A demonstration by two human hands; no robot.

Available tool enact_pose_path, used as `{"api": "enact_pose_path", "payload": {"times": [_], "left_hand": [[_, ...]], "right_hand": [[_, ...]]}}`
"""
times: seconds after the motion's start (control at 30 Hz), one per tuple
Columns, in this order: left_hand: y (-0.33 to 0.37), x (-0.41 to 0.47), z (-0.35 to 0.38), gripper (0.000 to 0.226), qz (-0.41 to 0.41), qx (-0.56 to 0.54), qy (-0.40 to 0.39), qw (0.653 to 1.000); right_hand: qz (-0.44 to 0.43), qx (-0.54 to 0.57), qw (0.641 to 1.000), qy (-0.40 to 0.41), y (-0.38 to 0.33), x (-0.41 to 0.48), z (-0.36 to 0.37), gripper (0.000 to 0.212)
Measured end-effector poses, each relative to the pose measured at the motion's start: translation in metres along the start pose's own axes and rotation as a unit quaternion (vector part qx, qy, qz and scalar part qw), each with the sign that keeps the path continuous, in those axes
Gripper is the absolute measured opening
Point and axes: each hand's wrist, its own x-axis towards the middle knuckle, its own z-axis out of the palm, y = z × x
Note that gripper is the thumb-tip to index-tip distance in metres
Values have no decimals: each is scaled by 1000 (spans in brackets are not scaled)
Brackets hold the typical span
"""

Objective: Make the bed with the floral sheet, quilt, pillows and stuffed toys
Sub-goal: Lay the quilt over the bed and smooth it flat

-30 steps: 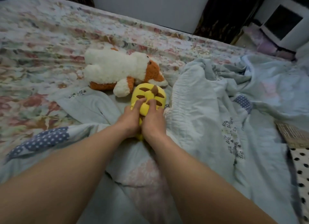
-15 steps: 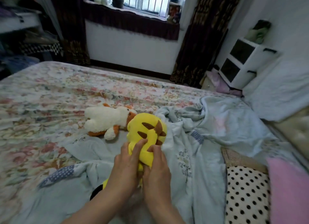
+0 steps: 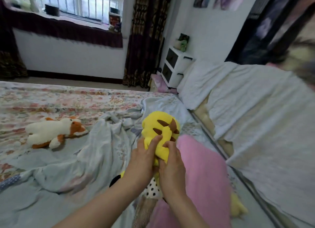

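The job is looking early to middling. The floral sheet [image 3: 59, 100] is lying spread across the far side of the bed, with some wrinkles showing, so that part seems mostly done. The pale blue quilt [image 3: 95, 151] is sitting in a crumpled heap across the middle and needs pulling straight.

Both hands are clamping the yellow stuffed toy [image 3: 162, 125] and holding it up above the bedding. The left hand [image 3: 141, 159] and the right hand [image 3: 172, 161] are side by side, their fingers pressing into its plush back.

The white-and-orange stuffed toy [image 3: 49, 132] is lying on its side at the quilt's left edge, not yet placed. The pink pillow [image 3: 204, 168] and the polka-dot pillow [image 3: 151, 188] are lying loose under the arms rather than arranged at the head of the bed.

As for containers, 1 is showing: the white bedside cabinet [image 3: 175, 64] with 2 dark fronts. What is inside them is not showing. Small greenish objects are sitting on top, too blurred to name.
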Motion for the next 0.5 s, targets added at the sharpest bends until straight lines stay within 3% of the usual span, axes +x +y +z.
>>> {"api": "enact_pose_path", "payload": {"times": [0.23, 0.43, 0.5], "left_hand": [[195, 34, 47, 88, 114, -21, -25, 993], [269, 75, 74, 86, 169, -21, -13, 985], [277, 100, 70, 81, 178, 23, -9, 984]], "right_hand": [[2, -53, 989, 139, 73, 4, -185, 37], [26, -41, 978, 202, 103, 36, -254, 37], [41, -16, 984, 173, 106, 68, -260, 44]]}}
